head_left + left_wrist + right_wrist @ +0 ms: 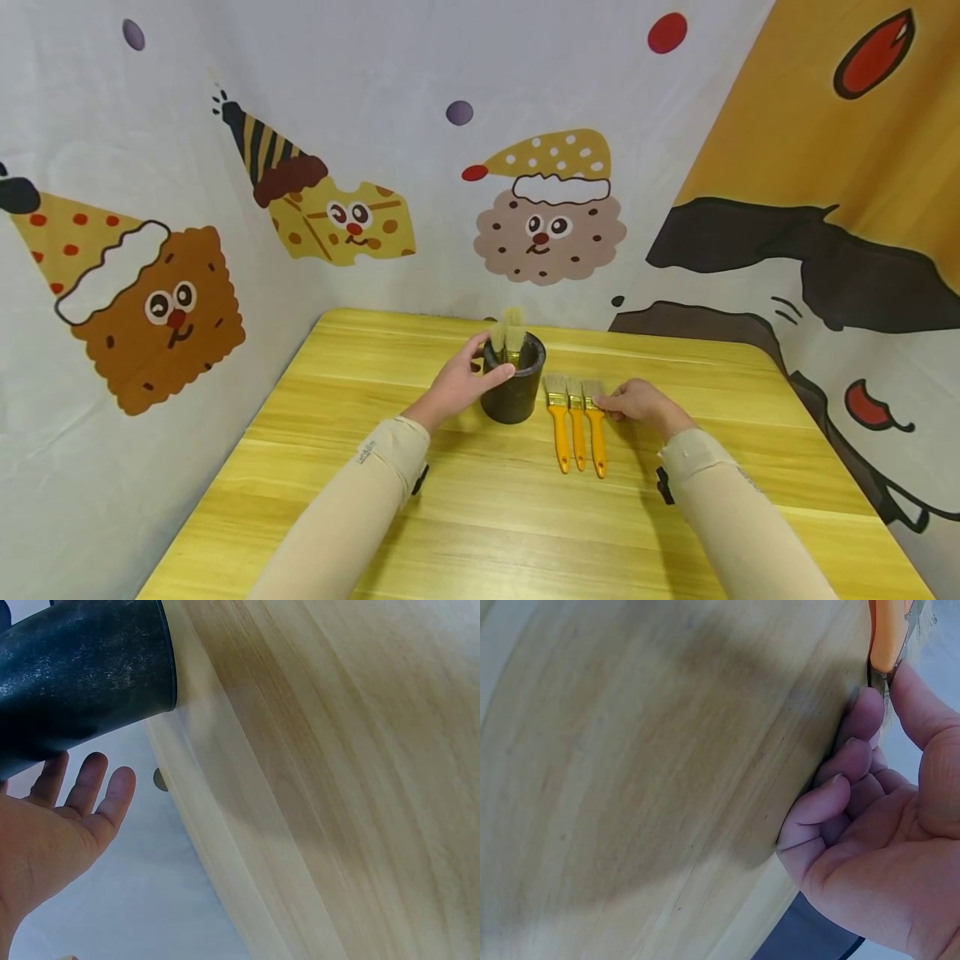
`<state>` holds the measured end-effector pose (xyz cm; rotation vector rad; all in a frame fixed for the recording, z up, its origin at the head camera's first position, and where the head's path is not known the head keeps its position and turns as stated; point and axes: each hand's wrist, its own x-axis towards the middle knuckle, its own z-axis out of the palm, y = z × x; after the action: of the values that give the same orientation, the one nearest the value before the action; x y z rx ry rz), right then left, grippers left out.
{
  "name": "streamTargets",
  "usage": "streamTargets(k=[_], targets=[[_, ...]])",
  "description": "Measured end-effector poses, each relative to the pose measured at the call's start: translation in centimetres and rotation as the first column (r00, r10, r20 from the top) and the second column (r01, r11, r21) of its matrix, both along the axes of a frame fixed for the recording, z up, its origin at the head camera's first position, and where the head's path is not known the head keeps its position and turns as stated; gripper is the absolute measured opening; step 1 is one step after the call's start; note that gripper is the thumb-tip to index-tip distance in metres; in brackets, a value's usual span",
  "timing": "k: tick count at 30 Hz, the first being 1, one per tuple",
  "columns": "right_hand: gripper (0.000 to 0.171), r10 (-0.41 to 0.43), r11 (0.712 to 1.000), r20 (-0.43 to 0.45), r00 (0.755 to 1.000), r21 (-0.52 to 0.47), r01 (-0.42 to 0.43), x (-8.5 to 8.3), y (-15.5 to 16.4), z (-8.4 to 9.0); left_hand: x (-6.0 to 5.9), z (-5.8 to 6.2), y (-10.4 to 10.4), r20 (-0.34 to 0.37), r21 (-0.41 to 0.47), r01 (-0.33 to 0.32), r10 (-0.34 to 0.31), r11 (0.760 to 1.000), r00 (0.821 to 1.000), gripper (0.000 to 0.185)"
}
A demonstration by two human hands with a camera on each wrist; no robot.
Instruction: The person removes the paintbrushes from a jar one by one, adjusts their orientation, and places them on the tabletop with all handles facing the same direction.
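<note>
A black cup stands upright near the table's far edge, with paintbrushes bristles-up inside; their handles are hidden. My left hand holds the cup at its left side, thumb across the front near the rim. In the left wrist view the cup shows dark and scuffed, with the other fingers spread beside it. To its right, three orange-handled paintbrushes lie side by side, bristles away from me. My right hand pinches the rightmost paintbrush at its metal band; the right wrist view shows thumb and forefinger there.
The wooden table has a light, striped grain. A white cloth printed with cartoon food faces hangs behind and to the sides. The middle paintbrush and the left one lie close against the one at my right hand.
</note>
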<state>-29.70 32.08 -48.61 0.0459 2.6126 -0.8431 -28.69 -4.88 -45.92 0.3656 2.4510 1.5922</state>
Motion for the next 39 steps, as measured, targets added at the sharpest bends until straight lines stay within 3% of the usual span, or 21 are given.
streamTargets(k=[22, 29, 35, 39], targets=[[0.045, -0.041, 0.998, 0.025, 0.999, -0.046, 0.042, -0.1, -0.2, 0.1, -0.1, 0.0, -0.3, -0.013, -0.002, 0.003, -0.003, 1.000, 1.000, 0.095], [0.049, -0.028, 0.994, 0.036, 0.999, -0.101, 0.032, 0.7, 0.0, 0.7, -0.1, -0.1, -0.2, -0.018, 0.005, 0.011, -0.011, 1.000, 1.000, 0.094], [0.068, -0.101, 0.987, -0.092, 0.991, -0.131, 0.088, 0.5, -0.5, 1.9, -0.1, -0.3, -0.1, -0.005, 0.010, 0.001, -0.001, 1.000, 1.000, 0.092], [0.077, -0.078, 0.979, -0.191, 0.978, -0.198, 0.040, -0.2, -2.3, 4.0, -0.1, -0.2, -0.1, -0.010, 0.005, 0.004, -0.004, 1.000, 1.000, 0.093]])
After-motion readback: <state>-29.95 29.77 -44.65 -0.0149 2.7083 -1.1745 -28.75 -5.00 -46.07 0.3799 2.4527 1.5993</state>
